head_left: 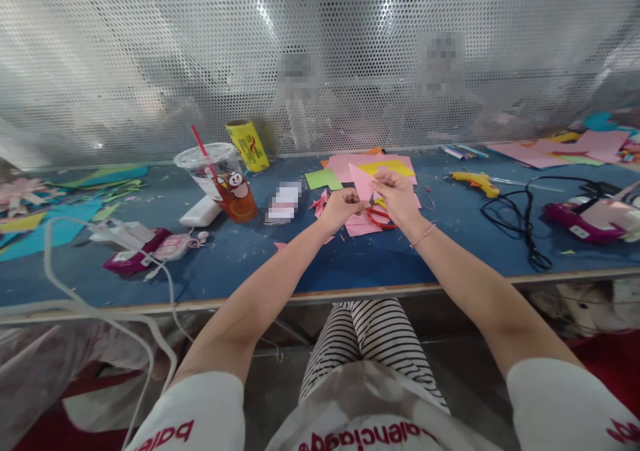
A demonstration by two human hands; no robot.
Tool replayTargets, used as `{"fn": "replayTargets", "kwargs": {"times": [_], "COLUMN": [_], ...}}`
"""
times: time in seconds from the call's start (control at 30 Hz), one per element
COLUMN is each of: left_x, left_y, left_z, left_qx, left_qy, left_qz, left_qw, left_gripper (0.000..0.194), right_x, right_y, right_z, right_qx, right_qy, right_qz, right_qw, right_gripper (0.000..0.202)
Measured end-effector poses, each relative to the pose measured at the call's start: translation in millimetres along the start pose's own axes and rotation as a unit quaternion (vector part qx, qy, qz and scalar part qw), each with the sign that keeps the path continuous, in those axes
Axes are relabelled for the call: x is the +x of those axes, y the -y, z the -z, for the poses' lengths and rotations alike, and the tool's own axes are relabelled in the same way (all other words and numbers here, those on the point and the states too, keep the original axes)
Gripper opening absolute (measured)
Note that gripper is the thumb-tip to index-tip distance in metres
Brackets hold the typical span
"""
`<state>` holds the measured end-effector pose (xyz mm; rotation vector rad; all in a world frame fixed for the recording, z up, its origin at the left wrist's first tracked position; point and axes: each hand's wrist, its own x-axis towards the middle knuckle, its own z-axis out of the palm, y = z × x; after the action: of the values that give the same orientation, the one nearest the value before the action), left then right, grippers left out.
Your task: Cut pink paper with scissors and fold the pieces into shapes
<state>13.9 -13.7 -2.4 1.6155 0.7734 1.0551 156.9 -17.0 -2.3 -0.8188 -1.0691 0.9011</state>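
A small pink piece of paper (361, 182), pointed at its upper left, is pinched in my right hand (399, 196). My left hand (344, 210) is just left of it with thumb and fingers pressed together; what sits between those fingertips is too small to make out. Below my hands show the red handles of a pair of scissors (382, 219), partly covered by my right hand. Pink paper sheets (345, 166), a yellow sheet (395, 167) and a green sheet (323, 179) are spread behind and under my hands. Pink cut scraps (319, 204) lie by my left hand.
Left of my hands are a phone (284, 202), a drink cup (235, 194) with a red straw, a yellow roll (249, 146) and a white power bank (201, 211). Rightward lie a yellow glue gun (476, 183) and its black cable (526, 221). A perforated metal panel (200, 58) rises behind.
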Motion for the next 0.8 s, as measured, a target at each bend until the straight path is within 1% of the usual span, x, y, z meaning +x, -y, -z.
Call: {"fn": "replayTargets", "kwargs": {"times": [0.1, 0.23, 0.27, 0.33, 0.4, 0.43, 0.5, 0.53, 0.57, 0.63, 0.7, 0.8], "left_x": [-0.4, -1.6, -1.8, -1.6, -0.4, 0.5, 2.7, 3.6, 4.4, 4.7, 3.6, 0.9], "left_y": [2.5, 10.3, 11.2, 10.0, 5.0, 1.9, -4.1, -6.3, -7.7, -8.5, -7.6, -6.3], "left_z": [2.5, 2.0, 1.2, 0.2, 2.0, 4.2, 10.8, 14.5, 17.9, 22.3, 22.6, 17.7], "left_qx": [0.016, 0.019, 0.012, -0.035, -0.129, -0.185, -0.272, -0.296, -0.301, -0.276, -0.225, -0.152], "left_qy": [0.017, 0.091, 0.093, 0.068, 0.025, 0.006, 0.008, 0.0, 0.001, 0.001, 0.0, 0.009], "left_qz": [0.011, 0.061, 0.066, 0.073, 0.086, 0.096, 0.119, 0.125, 0.127, 0.127, 0.116, 0.107], "left_qw": [1.0, 0.994, 0.993, 0.994, 0.988, 0.978, 0.955, 0.947, 0.945, 0.953, 0.967, 0.982], "left_gripper": [0.021, 0.019, 0.019, 0.018, 0.018, 0.018, 0.028, 0.032, 0.033, 0.028, 0.021, 0.023], "right_x": [2.7, 9.4, 10.3, 9.5, 6.0, 3.8, 0.2, -0.7, -0.9, 0.6, 2.8, 5.0], "right_y": [-3.6, -3.5, -2.0, 1.7, 5.2, 6.3, 7.3, 7.3, 7.0, 6.2, 5.7, 6.1], "right_z": [2.2, 11.4, 13.6, 16.1, 15.8, 14.9, 13.3, 13.0, 13.2, 14.7, 16.6, 18.4], "right_qx": [-0.014, -0.045, -0.056, -0.092, -0.13, -0.145, -0.166, -0.172, -0.176, -0.17, -0.158, -0.167], "right_qy": [-0.005, -0.033, -0.039, -0.034, -0.009, 0.01, 0.057, 0.082, 0.106, 0.137, 0.149, 0.154], "right_qz": [0.015, 0.056, 0.068, 0.096, 0.125, 0.137, 0.152, 0.154, 0.154, 0.148, 0.144, 0.154], "right_qw": [1.0, 0.997, 0.995, 0.991, 0.983, 0.98, 0.973, 0.969, 0.967, 0.965, 0.965, 0.962], "right_gripper": [0.024, 0.018, 0.017, 0.014, 0.012, 0.012, 0.009, 0.008, 0.008, 0.011, 0.016, 0.021]}}
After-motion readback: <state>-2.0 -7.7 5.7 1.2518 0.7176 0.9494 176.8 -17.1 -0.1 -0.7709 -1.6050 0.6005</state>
